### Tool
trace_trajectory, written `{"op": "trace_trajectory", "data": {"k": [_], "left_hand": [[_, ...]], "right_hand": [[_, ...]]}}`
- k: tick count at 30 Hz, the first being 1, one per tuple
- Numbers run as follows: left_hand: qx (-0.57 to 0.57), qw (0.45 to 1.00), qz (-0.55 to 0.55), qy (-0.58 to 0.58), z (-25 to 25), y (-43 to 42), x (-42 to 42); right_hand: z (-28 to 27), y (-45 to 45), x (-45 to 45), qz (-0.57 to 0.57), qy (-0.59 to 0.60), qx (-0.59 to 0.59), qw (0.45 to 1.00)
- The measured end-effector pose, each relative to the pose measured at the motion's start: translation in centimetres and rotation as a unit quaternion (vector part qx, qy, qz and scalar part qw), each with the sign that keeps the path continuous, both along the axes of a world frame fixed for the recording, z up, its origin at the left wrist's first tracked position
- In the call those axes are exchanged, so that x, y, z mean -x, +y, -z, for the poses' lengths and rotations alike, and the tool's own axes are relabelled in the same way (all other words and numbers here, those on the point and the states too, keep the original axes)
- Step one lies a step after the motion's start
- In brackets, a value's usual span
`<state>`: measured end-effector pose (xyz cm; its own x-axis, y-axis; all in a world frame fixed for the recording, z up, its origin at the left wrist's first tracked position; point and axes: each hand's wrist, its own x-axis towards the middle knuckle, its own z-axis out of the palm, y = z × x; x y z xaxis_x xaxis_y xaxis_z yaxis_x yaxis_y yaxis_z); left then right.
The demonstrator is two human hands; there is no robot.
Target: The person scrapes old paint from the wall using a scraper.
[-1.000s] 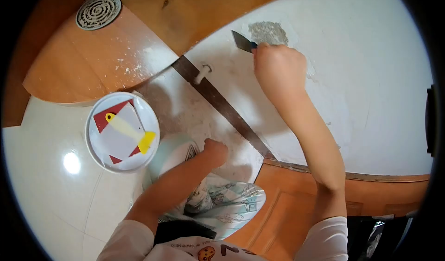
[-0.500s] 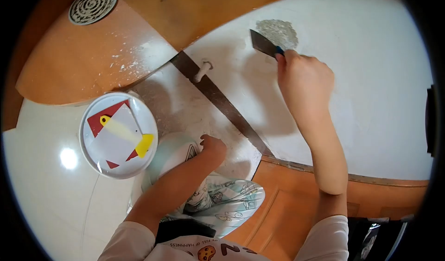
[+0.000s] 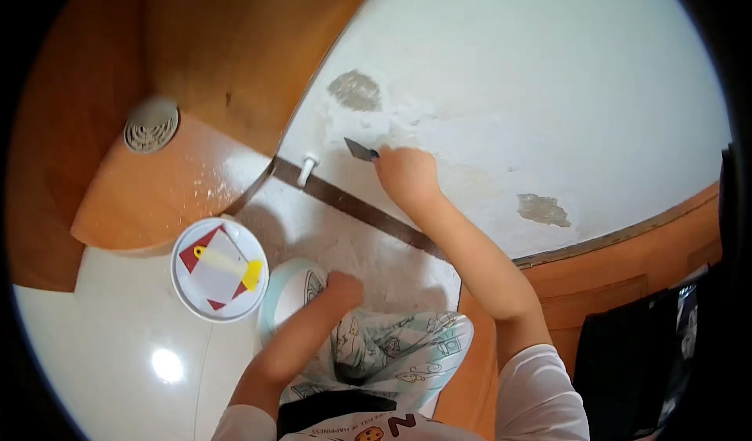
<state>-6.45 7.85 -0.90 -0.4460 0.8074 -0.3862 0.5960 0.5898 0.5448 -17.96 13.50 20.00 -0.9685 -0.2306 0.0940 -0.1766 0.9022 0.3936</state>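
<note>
My right hand (image 3: 409,176) is closed around the handle of a putty knife (image 3: 361,150). The blade points to the left, over the white wall (image 3: 486,73), below a rough grey bare patch (image 3: 356,90). Whether the blade touches the wall I cannot tell. Lower down, my left hand (image 3: 345,290) is curled closed beside my knee, and nothing shows in it. A second grey patch (image 3: 544,210) lies on the wall to the right of my right forearm.
A white bucket lid with red and yellow print (image 3: 221,304) is at left on the pale tiled floor (image 3: 117,339). A wooden panel with white specks (image 3: 168,198) carries a round grate (image 3: 151,130). A short white pipe stub (image 3: 308,171) juts out by the dark baseboard strip (image 3: 356,206).
The view has shifted, showing more wall and a second patch. My right hand and putty knife have moved from beside a grey patch to below one. My left hand is curled more tightly.
</note>
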Motion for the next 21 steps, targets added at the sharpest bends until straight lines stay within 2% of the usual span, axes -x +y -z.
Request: {"op": "trace_trajectory", "data": {"k": [2, 5, 7, 8, 10, 12, 14, 17, 21], "left_hand": [[0.021, 0.999, 0.039, 0.013, -2.0, -0.3, -2.1], [0.055, 0.983, 0.160, 0.074, -2.3, 0.9, -5.7], [0.115, 0.952, 0.257, 0.117, -2.8, 2.2, -8.6], [0.138, 0.940, 0.270, 0.154, -2.4, 3.0, -10.2], [0.175, 0.910, 0.296, 0.231, -0.6, 4.6, -13.2], [0.232, 0.894, 0.264, 0.278, 2.2, 6.4, -15.2], [0.251, 0.893, 0.238, 0.287, 2.5, 6.9, -15.3], [0.232, 0.914, 0.218, 0.253, 1.8, 7.0, -14.6], [0.208, 0.927, 0.185, 0.251, 0.4, 6.4, -14.7]], "right_hand": [[-2.2, 2.8, -2.1, 0.028, 0.028, 0.052, 0.998], [-6.5, 6.5, -5.2, 0.052, 0.097, 0.105, 0.988], [-9.3, 9.0, -7.2, 0.039, 0.145, 0.196, 0.969], [-10.3, 10.3, -8.3, 0.053, 0.156, 0.263, 0.951], [-11.8, 12.6, -10.4, 0.078, 0.184, 0.390, 0.899], [-12.2, 14.1, -12.6, 0.096, 0.235, 0.459, 0.851], [-11.2, 15.8, -14.1, 0.121, 0.280, 0.512, 0.803], [-8.2, 18.0, -14.3, -0.033, 0.386, 0.582, 0.715], [-5.7, 17.9, -14.7, -0.060, 0.342, 0.736, 0.582]]}}
